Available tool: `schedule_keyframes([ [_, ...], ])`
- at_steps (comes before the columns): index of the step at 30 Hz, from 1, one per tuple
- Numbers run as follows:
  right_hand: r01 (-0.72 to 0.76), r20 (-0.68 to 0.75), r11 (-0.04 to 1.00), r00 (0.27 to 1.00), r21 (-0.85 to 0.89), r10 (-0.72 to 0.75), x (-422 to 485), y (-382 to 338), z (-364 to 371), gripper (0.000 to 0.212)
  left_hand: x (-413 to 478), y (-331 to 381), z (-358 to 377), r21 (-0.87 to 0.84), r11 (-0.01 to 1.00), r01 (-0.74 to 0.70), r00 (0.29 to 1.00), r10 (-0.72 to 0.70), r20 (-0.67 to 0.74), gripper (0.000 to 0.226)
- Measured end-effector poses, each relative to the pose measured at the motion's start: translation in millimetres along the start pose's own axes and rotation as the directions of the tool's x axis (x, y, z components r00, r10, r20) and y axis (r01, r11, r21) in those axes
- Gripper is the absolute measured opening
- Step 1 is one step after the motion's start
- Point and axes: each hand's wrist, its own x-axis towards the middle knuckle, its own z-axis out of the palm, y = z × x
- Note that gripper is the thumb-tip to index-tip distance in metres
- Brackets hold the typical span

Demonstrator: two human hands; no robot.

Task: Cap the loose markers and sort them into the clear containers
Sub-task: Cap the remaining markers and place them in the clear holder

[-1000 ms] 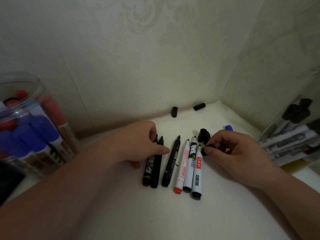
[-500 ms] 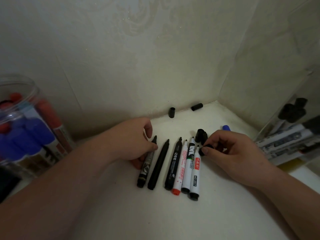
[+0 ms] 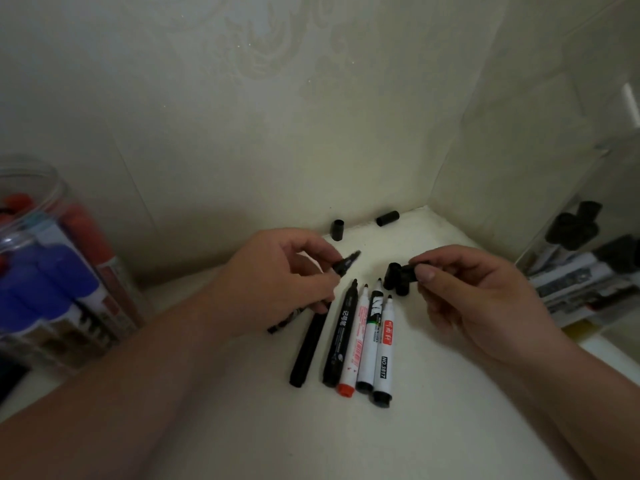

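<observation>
The left hand (image 3: 277, 282) grips 1 uncapped black marker (image 3: 346, 262), raised above the table (image 3: 433, 427). The right hand (image 3: 478, 299) pinches a black cap (image 3: 415, 266) with thumb and fingers, near the tip but apart from it. I think the cap's open end should face the tip, go on straight and be pressed firmly. Which end is open, I cannot tell. Fingers hide most of the marker's body. The left container (image 3: 59, 181) and right container (image 3: 568, 202) are cut off.
</observation>
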Motion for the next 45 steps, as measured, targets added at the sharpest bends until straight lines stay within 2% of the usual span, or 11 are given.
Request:
schedule_keyframes([
  [4,0.028,0.096,0.999,0.995,-0.017,-0.026,-2.5,0.4,-1.2,0.050,-4.1,-7.4,13.1,0.029,0.971,-0.236,0.972,0.236,0.022,0.018],
  [8,0.045,0.082,0.997,0.996,-0.067,-0.039,-8.6,-0.8,5.8,0.031,-5.6,-10.9,20.2,0.084,0.941,-0.329,0.944,0.326,0.039,0.014],
  [14,0.096,0.066,0.995,0.993,-0.010,-0.095,-9.3,-2.8,3.0,0.045,-4.7,-14.0,20.9,0.143,0.928,-0.345,0.938,0.345,0.020,0.017],
  [19,0.094,0.107,0.989,0.991,-0.118,-0.081,-16.1,-7.4,11.1,0.015,-6.1,-10.8,22.0,0.175,0.912,-0.370,0.928,0.371,0.027,0.017],
  [23,0.182,0.177,0.958,0.974,-0.222,-0.144,-19.9,-9.8,16.1,0.012,-9.0,-6.1,21.8,0.281,0.866,-0.415,0.910,0.403,0.102,0.017],
  [28,0.380,0.299,0.779,0.919,-0.499,-0.258,-19.4,-14.6,8.1,0.014,-11.3,1.1,19.6,0.393,0.767,-0.508,0.861,0.464,0.207,0.017],
  [30,0.380,0.304,0.764,0.919,-0.521,-0.250,-20.8,-17.7,7.3,0.009,-12.6,1.8,19.2,0.413,0.737,-0.535,0.845,0.482,0.233,0.023],
  [34,0.171,0.228,0.937,0.968,-0.303,-0.103,-22.2,-21.7,14.4,0.008,-13.2,3.7,19.3,0.387,0.726,-0.569,0.819,0.540,0.192,0.024],
  [36,0.083,0.203,0.980,0.978,-0.183,-0.045,-21.9,-24.6,19.7,0.003,-13.7,4.6,20.5,0.390,0.703,-0.594,0.796,0.582,0.165,0.021],
  [41,-0.166,0.169,0.983,0.974,0.078,0.151,-21.7,-31.6,29.3,0.013,-17.0,3.6,25.4,0.453,0.634,-0.626,0.743,0.661,0.102,0.021],
  [45,-0.192,0.127,0.966,0.977,0.175,0.171,-22.4,-32.3,32.9,0.015,-17.9,5.7,28.0,0.474,0.629,-0.617,0.742,0.666,0.082,0.019],
])
